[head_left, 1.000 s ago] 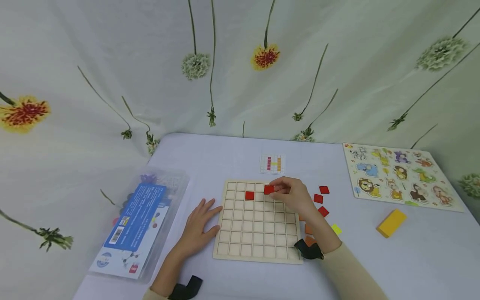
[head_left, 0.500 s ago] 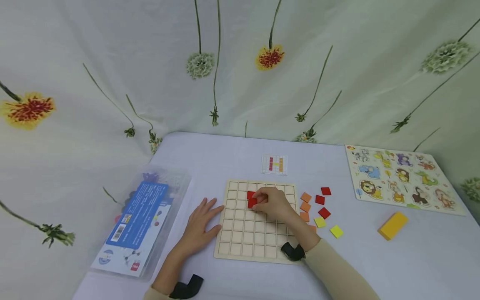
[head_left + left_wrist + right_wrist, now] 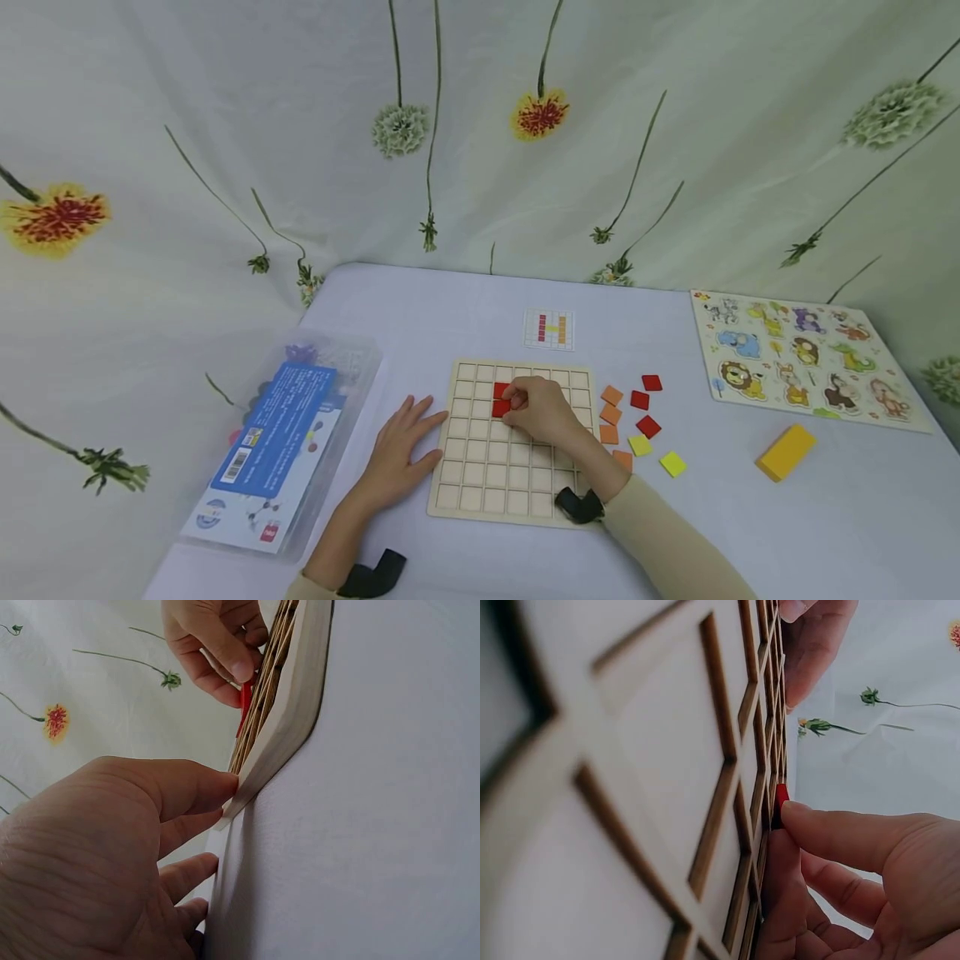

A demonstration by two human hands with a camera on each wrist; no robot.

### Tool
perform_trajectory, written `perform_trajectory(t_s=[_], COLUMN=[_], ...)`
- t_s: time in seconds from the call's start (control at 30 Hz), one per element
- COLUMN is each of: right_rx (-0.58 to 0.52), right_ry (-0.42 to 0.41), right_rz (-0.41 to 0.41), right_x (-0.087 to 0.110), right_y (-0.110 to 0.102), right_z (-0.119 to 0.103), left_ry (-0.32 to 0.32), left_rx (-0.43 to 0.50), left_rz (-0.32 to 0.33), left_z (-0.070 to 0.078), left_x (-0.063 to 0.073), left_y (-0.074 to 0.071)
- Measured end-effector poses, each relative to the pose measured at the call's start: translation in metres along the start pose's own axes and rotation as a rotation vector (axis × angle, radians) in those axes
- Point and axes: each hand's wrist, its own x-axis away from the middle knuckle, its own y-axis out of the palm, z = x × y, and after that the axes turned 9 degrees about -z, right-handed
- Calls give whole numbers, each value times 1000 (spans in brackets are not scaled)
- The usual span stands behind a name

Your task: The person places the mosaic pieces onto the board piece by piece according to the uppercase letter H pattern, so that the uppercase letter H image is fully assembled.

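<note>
A wooden grid board (image 3: 476, 477) lies flat on the table in the head view. One red square tile (image 3: 501, 389) sits in a cell of its upper part. Directly below it, my right hand (image 3: 546, 408) pinches a second red square tile (image 3: 499, 408) at its cell, between thumb and fingers. The right wrist view shows the thumb on this red tile (image 3: 781, 793), its far side partly hidden. My left hand (image 3: 397, 450) rests at the board's left edge with fingers spread; thumb and forefinger touch the wooden rim (image 3: 289, 724) in the left wrist view.
Right of the board lie loose red tiles (image 3: 648, 426), orange tiles (image 3: 611, 413) and yellow tiles (image 3: 673, 463). A pattern card (image 3: 549, 330) is behind it. Farther right are a yellow block (image 3: 785, 452) and an animal puzzle board (image 3: 810, 358). A plastic case (image 3: 281, 442) stands left.
My right hand has moved left across the board with the red tile, then slightly down into the cell below the first red tile. My left hand stays at the board's edge.
</note>
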Motion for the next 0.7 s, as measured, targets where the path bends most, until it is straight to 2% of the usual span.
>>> perform_trajectory(t_s=[0.23,0.37,0.53,0.7], right_rx=[-17,-35,-54,-59], right_ry=[20,6,-31,-56], right_rz=[-11,-31,-40,9], right_x=[2,9,29,57], right_y=[-1,-9,-35,-71], right_z=[0,1,7,19], left_ry=[-2,-1,1,-4], left_rx=[4,8,2,-8], left_rz=[0,-1,-6,-9], left_z=[1,1,1,1], left_x=[1,1,1,0], left_y=[0,1,1,0])
